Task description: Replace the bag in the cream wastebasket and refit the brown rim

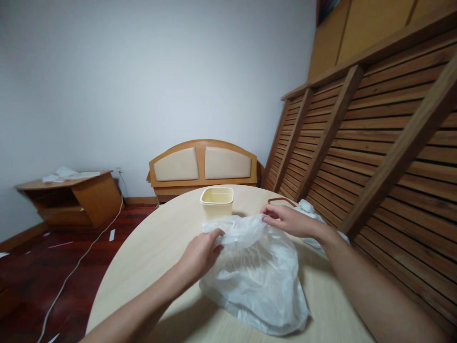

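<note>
A white translucent plastic bag (pixel 260 281) hangs and spreads over the near part of the round table, its upper edge raised between my hands. My left hand (pixel 205 250) is closed on the left side of that edge, thumb and fingers pinching the film. On the right, my right hand (pixel 282 219) pinches the edge with its fingertips. Just beyond the bag stands a pale yellow square plastic bin (pixel 216 202), upright with its top uncovered. The bag's upper edge overlaps the bin's lower front in this view; whether they touch I cannot tell.
The round table (pixel 153 257) has a pale wood top. At its right lie a crumpled whitish bundle (pixel 306 207) and a brown loop (pixel 280 199). Wooden slatted panels (pixel 357 143) lean along the right. A low cabinet (pixel 93 200) and a white cable (pixel 85 257) are at left.
</note>
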The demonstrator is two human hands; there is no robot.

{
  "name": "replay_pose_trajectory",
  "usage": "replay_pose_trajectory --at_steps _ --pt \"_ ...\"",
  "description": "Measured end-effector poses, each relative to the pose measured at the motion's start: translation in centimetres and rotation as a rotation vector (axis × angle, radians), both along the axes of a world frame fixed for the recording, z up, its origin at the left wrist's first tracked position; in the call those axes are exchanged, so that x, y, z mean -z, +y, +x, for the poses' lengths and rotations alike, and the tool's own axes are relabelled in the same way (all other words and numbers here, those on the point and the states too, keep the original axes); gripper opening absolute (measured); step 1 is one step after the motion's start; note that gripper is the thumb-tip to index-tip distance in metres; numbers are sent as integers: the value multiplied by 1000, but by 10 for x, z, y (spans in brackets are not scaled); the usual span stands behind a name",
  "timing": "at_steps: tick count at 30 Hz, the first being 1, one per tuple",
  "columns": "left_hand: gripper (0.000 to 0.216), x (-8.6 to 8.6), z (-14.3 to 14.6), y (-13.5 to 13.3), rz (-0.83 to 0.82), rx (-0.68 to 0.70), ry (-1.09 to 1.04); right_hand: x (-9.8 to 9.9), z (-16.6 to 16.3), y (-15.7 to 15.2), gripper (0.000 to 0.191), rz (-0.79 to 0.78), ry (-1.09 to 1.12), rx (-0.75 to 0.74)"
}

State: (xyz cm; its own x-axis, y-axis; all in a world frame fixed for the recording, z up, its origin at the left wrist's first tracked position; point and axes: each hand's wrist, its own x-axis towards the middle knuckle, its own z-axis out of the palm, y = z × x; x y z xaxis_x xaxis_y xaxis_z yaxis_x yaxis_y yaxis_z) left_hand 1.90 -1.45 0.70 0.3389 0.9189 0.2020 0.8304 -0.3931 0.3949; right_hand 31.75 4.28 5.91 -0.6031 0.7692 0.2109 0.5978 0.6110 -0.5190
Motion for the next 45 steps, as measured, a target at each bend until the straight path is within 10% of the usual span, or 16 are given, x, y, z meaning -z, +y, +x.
replay_pose_trajectory --at_steps 10,17,28,45 --pt "15 -96 0 8 352 152 -655 -48 -15 -14 26 400 655 143" --pt "19 -122 2 6 549 108 -781 -74 -32 -28 13 721 829 119" --pt "26 -84 -17 70 564 -38 -638 -35 -69 47 22 388 837 47" --pt "44 -33 -24 109 -11 -70 -699 36 -86 93 46 -131 648 269"
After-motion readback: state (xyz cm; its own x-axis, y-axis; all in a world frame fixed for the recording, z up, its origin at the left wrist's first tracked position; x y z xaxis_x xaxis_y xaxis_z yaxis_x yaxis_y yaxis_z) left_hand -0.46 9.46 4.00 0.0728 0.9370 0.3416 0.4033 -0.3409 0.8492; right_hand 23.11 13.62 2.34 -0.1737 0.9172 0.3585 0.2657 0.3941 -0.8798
